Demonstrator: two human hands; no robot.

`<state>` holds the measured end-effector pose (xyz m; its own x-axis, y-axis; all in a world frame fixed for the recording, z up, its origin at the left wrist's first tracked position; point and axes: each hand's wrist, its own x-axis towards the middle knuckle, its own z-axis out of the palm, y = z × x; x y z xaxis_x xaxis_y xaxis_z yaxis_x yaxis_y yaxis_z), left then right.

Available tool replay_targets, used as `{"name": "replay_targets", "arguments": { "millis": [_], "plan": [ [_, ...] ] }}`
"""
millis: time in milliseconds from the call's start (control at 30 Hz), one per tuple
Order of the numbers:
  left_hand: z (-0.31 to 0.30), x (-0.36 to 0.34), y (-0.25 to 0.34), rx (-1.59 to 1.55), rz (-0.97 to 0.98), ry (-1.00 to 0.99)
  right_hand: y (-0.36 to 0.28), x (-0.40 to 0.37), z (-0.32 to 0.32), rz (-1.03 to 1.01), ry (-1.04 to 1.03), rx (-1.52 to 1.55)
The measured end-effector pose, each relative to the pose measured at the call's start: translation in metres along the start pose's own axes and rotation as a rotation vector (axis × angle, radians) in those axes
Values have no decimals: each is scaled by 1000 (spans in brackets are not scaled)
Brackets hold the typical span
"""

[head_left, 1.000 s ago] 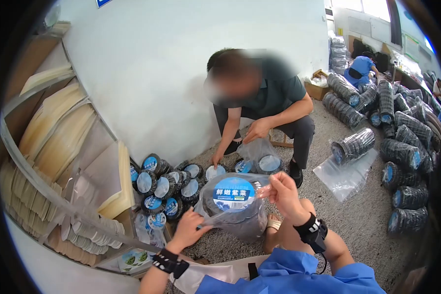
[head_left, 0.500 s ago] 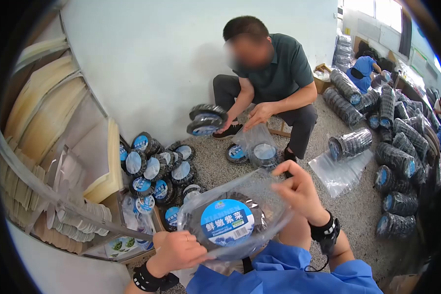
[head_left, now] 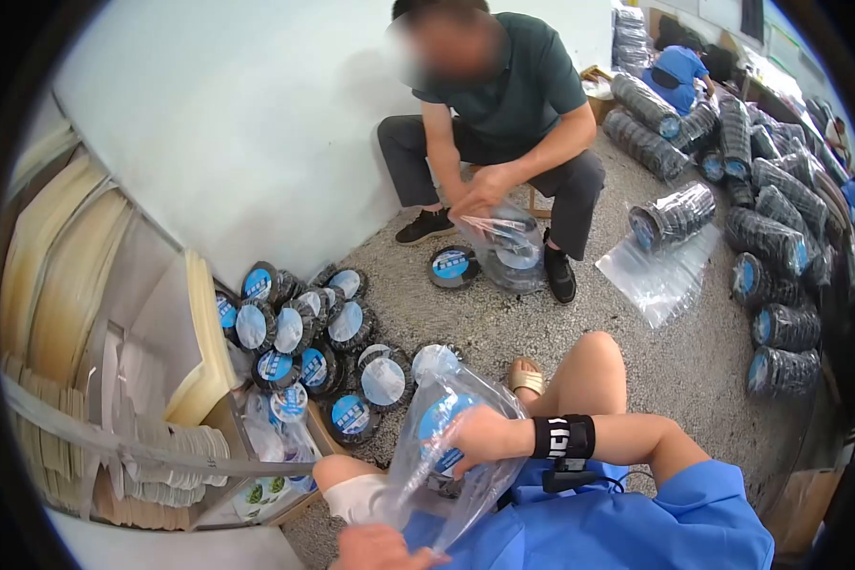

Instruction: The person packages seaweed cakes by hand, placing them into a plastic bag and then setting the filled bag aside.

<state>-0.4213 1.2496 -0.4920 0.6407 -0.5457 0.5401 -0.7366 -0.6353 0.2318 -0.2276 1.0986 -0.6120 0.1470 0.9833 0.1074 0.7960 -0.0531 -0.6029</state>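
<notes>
A clear plastic bag (head_left: 489, 494) lies over my lap, with a round dark pack with a blue label (head_left: 439, 418) inside it. Low in the view, my left hand (head_left: 378, 548) is closed on the bag's edge. My right hand (head_left: 480, 439) reaches across to the pack, its fingers bent around the pack's near side and partly hidden by plastic and blur. Just beyond the bag, more round packs (head_left: 384, 380) with blue or pale labels are heaped on the floor.
Opposite me a seated person (head_left: 503, 104) handles another clear bag (head_left: 503, 233) of packs. A single pack (head_left: 453, 267) lies beside it. Shelves of stacked sheets (head_left: 57, 275) stand left. Bagged rolls (head_left: 774, 237) are piled right, near a flat bag (head_left: 657, 285). Another person (head_left: 676, 76) is farther back.
The bag and pack have come down toward my lap. My right hand has left the bag's upper edge for the pack. The other person's packs are now in their bag.
</notes>
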Motion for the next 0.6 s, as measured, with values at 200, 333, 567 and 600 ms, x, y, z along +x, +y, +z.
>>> {"name": "replay_targets", "arguments": {
  "millis": [200,333,567,600],
  "plan": [
    [69,-31,-53,-135,-765,216,6,9,-30,103,-152,22],
    [111,-3,-92,-174,-609,138,19,12,-16,12,-118,4],
    [151,-9,-83,-835,-844,917,68,-1,33,-75,151,85],
    [153,-12,-87,-991,-886,1056,56,-2,4,-79,156,74]
  ]
}}
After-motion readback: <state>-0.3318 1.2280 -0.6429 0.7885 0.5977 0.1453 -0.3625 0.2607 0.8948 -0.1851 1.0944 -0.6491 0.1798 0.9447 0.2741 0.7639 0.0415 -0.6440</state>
